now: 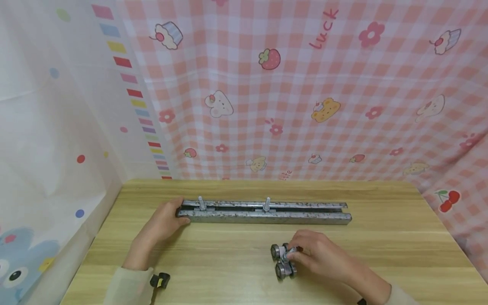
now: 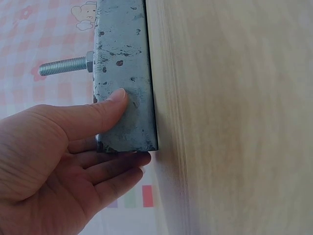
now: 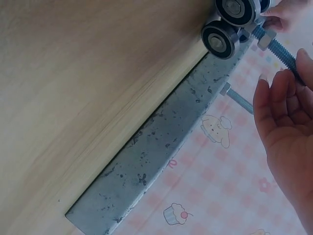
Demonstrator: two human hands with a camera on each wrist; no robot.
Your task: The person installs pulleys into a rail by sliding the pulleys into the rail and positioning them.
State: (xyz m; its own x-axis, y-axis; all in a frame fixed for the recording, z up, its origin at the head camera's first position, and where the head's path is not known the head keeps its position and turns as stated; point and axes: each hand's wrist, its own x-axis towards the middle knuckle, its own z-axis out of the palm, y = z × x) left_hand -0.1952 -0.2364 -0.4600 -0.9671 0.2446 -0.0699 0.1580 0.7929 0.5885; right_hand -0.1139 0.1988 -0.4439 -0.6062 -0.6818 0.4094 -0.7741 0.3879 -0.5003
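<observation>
A scuffed metal channel rail [image 1: 305,218] lies lengthwise on the wooden table, its slot facing up. Two threaded bolts with nuts, a left bolt [image 1: 201,203] and a middle bolt [image 1: 267,204], rise from the slot. At the rail's left end my left hand [image 1: 164,224] grips it; in the left wrist view the thumb presses one side face, with the other fingers at the end. My right hand [image 1: 324,256] pinches the threaded bolt [image 3: 286,55] of a wheeled trolley [image 1: 281,270], in front of the rail. Several round wheels [image 3: 218,40] show on this trolley.
The wooden table [image 1: 213,262] extends around the rail. Behind it hangs a pink checked curtain [image 1: 244,123], and a white curtain [image 1: 87,127] hangs on the left. A black clip-like piece [image 1: 160,280] is beside the left sleeve.
</observation>
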